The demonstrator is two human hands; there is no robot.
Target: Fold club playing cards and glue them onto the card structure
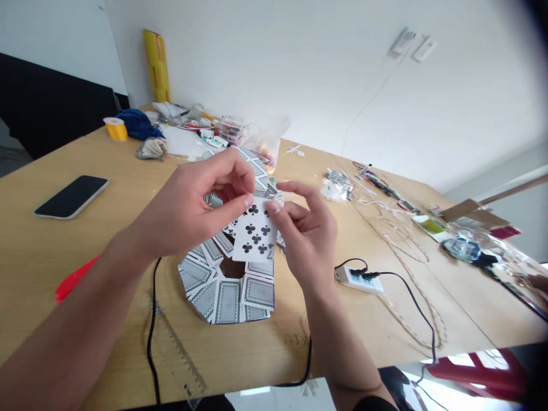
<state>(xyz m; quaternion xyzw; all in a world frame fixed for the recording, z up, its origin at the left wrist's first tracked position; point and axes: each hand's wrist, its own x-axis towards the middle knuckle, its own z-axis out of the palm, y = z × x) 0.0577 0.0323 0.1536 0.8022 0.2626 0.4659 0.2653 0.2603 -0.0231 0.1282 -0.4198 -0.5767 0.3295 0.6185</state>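
Note:
My left hand [194,202] and my right hand [306,234] both pinch the top edge of a playing card [254,234], a clubs card, face toward me. The card hangs a little above a round structure of patterned-back playing cards [226,288] standing on the wooden table [64,251]. My fingertips meet at the card's upper corners. More joined cards show behind my left hand, partly hidden.
A black phone [71,196] lies at the left, a red object [72,279] near my left forearm. A white power strip [358,279] with black cable sits right of my hand. A clear ruler [180,348], yellow tape roll [115,128] and clutter lie along the wall.

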